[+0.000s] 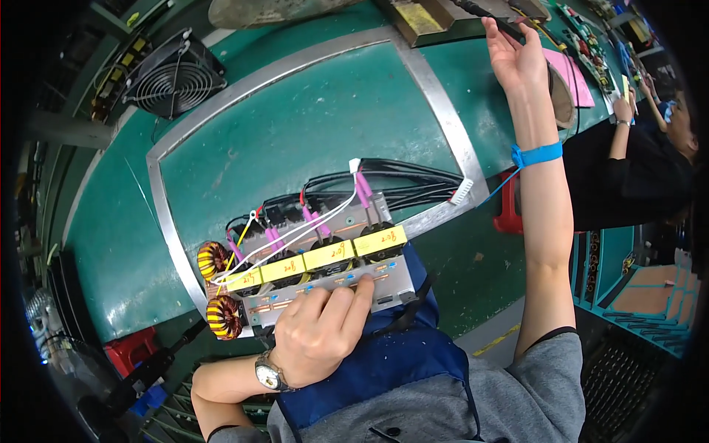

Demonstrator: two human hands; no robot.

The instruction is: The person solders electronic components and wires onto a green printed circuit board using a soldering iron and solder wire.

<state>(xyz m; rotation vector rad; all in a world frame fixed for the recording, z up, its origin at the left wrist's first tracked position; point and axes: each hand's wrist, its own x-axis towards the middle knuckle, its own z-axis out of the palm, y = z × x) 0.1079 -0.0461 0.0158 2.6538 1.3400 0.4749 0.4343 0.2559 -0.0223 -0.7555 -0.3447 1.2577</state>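
Circuit board [332, 255] under curled left hand [317, 332], grip unclear, right hand [520, 63] well apart, holding dark tool [507, 28].

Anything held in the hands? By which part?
Left hand is on the circuit board along its near edge; grip can't be told. Right hand is at a black handle; hold unclear.
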